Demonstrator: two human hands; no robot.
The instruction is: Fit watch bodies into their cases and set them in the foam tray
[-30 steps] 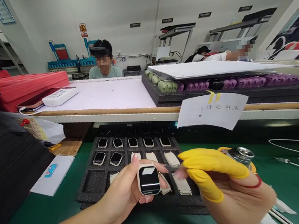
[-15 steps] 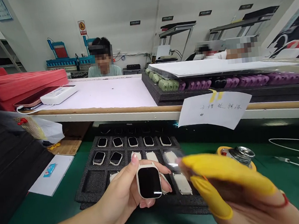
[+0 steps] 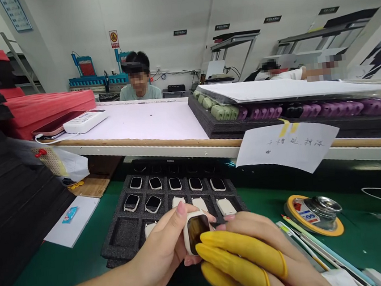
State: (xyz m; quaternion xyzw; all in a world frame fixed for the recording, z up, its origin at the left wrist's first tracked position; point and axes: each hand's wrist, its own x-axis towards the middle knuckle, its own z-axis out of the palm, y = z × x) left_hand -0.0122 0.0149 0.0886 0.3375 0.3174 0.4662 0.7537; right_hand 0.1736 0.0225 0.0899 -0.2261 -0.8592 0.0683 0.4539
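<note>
My left hand point(image 3: 163, 249) is closed around a smartwatch point(image 3: 193, 237) without a strap, holding its pale case upright with the dark screen facing me. Yellow finger cots cover several fingers of my right hand point(image 3: 251, 254). Two yellow fingertips press on the screen's right side, and a bare fingertip shows behind the case edge, so the watch sits between them. Below and behind both hands lies a black foam tray point(image 3: 121, 233) of similar watches, some with dark screens up, others with pale backs up. My hands hide part of its front rows.
A reel with a yellow rim point(image 3: 313, 214) and thin sticks point(image 3: 308, 244) lie on the right of the green bench. On the left is a white board point(image 3: 73, 221) with a small blue packet. A shelf edge point(image 3: 164, 148) with a taped paper note point(image 3: 287, 147) crosses above the tray.
My right hand has come left from beside the tray, and its yellow fingers now touch the watch. The watch has turned slightly in my left hand. The whole view has shifted a little.
</note>
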